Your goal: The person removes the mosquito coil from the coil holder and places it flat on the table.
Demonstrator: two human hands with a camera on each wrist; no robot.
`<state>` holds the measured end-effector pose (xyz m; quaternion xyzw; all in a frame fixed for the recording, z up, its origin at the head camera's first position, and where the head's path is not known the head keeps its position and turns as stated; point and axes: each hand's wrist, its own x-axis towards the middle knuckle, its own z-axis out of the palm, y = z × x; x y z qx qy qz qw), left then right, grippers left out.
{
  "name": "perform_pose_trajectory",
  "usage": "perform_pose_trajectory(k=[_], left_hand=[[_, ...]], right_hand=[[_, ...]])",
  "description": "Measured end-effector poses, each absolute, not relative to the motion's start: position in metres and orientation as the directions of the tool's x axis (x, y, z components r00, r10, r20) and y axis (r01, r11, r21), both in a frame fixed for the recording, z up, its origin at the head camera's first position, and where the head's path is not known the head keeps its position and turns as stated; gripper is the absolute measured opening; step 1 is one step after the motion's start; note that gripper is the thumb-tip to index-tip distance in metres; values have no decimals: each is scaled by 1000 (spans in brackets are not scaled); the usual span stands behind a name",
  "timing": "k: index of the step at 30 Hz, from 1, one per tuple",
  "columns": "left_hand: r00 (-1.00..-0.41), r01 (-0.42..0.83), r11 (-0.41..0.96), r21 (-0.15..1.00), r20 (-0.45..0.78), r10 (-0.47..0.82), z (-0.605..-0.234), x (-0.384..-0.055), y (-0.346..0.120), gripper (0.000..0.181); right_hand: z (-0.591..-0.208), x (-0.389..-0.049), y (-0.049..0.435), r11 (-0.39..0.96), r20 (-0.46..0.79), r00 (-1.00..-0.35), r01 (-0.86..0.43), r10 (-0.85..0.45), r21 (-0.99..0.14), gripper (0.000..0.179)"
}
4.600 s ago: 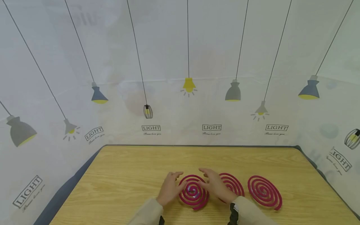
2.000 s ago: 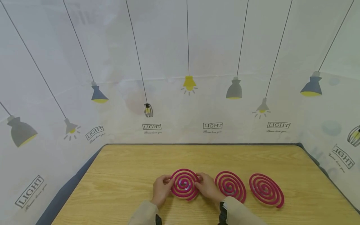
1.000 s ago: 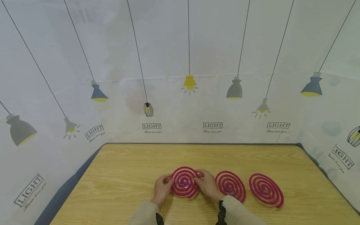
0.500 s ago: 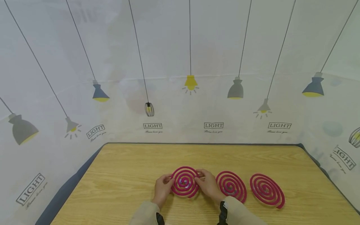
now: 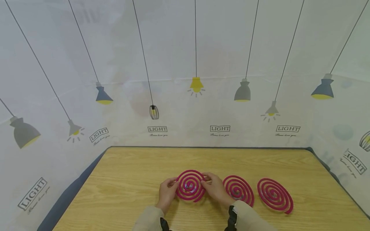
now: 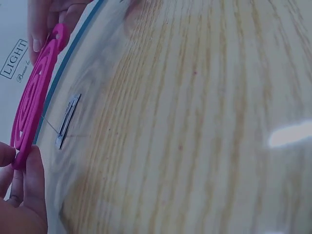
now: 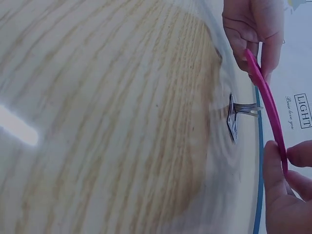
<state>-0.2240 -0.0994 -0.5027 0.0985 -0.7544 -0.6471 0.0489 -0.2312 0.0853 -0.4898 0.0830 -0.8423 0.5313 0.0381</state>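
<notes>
Between my two hands is a magenta mosquito coil (image 5: 189, 184), held by its opposite edges. My left hand (image 5: 167, 194) pinches the left edge between thumb and fingers, and my right hand (image 5: 215, 189) pinches the right edge. Both wrist views show the coil (image 6: 33, 100) edge-on, above the table. Below it a small metal coil stand (image 7: 233, 118) sits on the tabletop, its prong pointing up towards the coil. Whether the prong touches the coil I cannot tell. The stand's glint shows through the gaps of the spiral in the head view.
Two more magenta coils rest to the right on the wooden table (image 5: 130, 179): a nearer coil (image 5: 237, 191) close to my right wrist, and a farther coil (image 5: 273, 194). A white sheet printed with lamps (image 5: 185, 115) hangs behind the table.
Earlier my fingers hovered loosely around the coil; since then both hands have gripped its edges and the coil has shifted left and away from me. Over the last second it rises very slightly.
</notes>
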Motion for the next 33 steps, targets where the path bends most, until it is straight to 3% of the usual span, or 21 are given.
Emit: perform_pose_trajectory(k=[19, 33], left_hand=[[-992, 37, 191, 981, 59, -110, -496, -228, -103, 26], [-975, -29, 89, 996, -8, -220, -484, -234, -89, 28]], right_hand=[[-471, -239, 94, 315, 75, -996, -88, -53, -945, 27], [-466, -257, 95, 316, 137, -991, -129, 2, -940, 22]])
